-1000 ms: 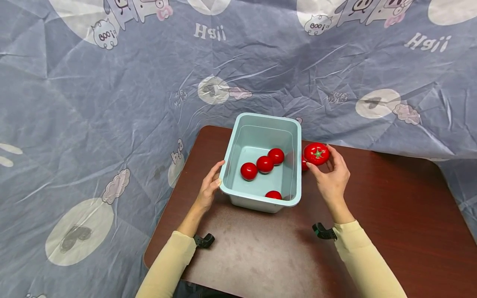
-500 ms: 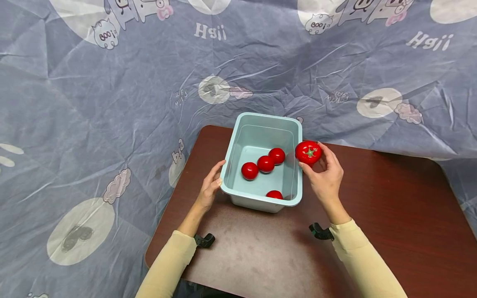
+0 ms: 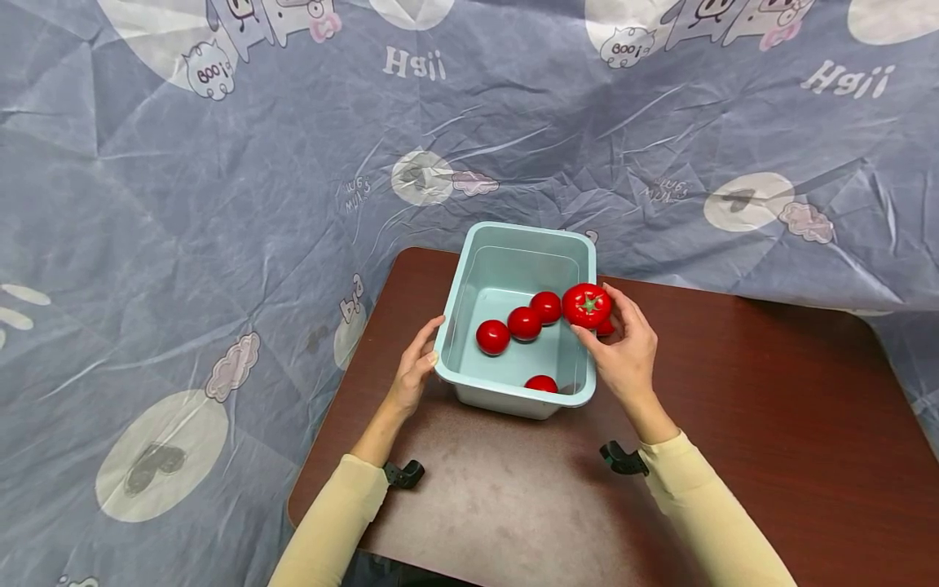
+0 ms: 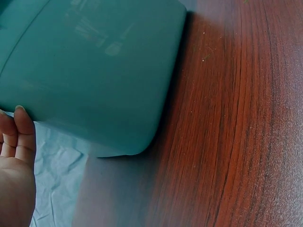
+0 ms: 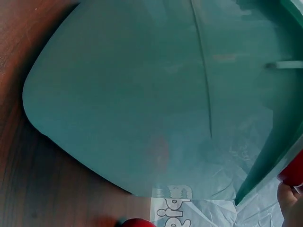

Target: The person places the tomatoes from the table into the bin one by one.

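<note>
A pale blue-green plastic bin (image 3: pixel 513 395) stands on the table, with several red tomatoes inside, one of them a tomato (image 3: pixel 492 337) near its left wall. My left hand (image 3: pixel 412 371) holds the bin's left rim; in the left wrist view its fingertips (image 4: pixel 23 118) touch the bin's wall. Between thumb and fingers, my right hand (image 3: pixel 629 346) grips a tomato (image 3: pixel 586 306), its green stem mark facing up, over the bin's right rim. Partly hidden behind that hand, another red tomato (image 3: pixel 605 328) lies outside the bin; the right wrist view also catches a tomato (image 5: pixel 137 222) at its bottom edge.
The brown wooden table (image 3: pixel 763 424) extends to the right and in front of the bin. A wrinkled blue-grey printed cloth (image 3: pixel 293 163) hangs behind the table and along its left side.
My right hand has moved left with the tomato, from beside the bin to over its right rim. My left hand and the bin have stayed in place.
</note>
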### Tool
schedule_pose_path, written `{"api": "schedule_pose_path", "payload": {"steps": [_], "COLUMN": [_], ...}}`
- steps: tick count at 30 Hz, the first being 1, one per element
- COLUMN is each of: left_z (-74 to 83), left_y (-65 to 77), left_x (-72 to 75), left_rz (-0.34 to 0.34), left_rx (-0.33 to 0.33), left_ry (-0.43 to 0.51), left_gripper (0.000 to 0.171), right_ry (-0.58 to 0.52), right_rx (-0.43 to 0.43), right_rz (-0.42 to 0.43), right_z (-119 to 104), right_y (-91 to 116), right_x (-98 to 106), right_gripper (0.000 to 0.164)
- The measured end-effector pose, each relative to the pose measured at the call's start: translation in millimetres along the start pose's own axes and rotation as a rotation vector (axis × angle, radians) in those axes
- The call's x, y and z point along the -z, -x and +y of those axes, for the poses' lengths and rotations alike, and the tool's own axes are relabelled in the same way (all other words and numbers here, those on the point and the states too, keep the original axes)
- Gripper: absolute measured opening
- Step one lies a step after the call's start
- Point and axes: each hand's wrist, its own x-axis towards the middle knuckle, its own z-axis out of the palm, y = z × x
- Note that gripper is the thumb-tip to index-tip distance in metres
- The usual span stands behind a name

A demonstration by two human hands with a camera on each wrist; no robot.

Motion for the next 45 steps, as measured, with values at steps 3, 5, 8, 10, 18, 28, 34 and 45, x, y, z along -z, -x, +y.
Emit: {"api": "schedule_pose_path", "payload": {"steps": [3, 5, 8, 10, 18, 28, 34, 45], "left_z": [0.0, 0.1, 0.3, 0.2, 1.0, 2.0, 1.7, 2.8], "left_y": [-0.1, -0.2, -0.2, -0.2, -0.8, -0.8, -0.9, 0.4], "left_x": [0.0, -0.1, -0.6, -0.7, -1.9, -3.3, -3.2, -1.5], "left_rz": [0.002, 0.002, 0.002, 0.003, 0.010, 0.016, 0.008, 0.012], "left_rx": [0.008, 0.005, 0.000, -0.003, 0.003, 0.001, 0.010, 0.018], "left_ry": [-0.007, -0.006, 0.002, 0.006, 0.007, 0.013, 0.025, 0.017], "left_gripper": [0.063, 0.063, 0.063, 0.063, 0.063, 0.063, 0.063, 0.062], "right_ry": [-0.007, -0.023, -0.053, -0.071, -0.086, -0.040, 0.032, 0.134], "right_rx": [-0.002, -0.003, -0.003, -0.007, -0.188, -0.363, -0.434, -0.503], "right_rz": [-0.013, -0.015, -0.004, 0.010, 0.060, 0.116, 0.113, 0.065], "right_z": [1.8, 2.7, 2.5, 2.6, 19.8, 86.3, 109.1, 140.1], "right_y": [0.5, -0.1, -2.0, -3.0, -4.9, -12.2, -16.3, -17.8], "right_x": [-0.6, -0.3, 0.6, 1.6, 8.8, 12.0, 9.8, 1.3], "right_gripper": [0.064, 0.064, 0.063, 0.061, 0.046, 0.040, 0.040, 0.046]}}
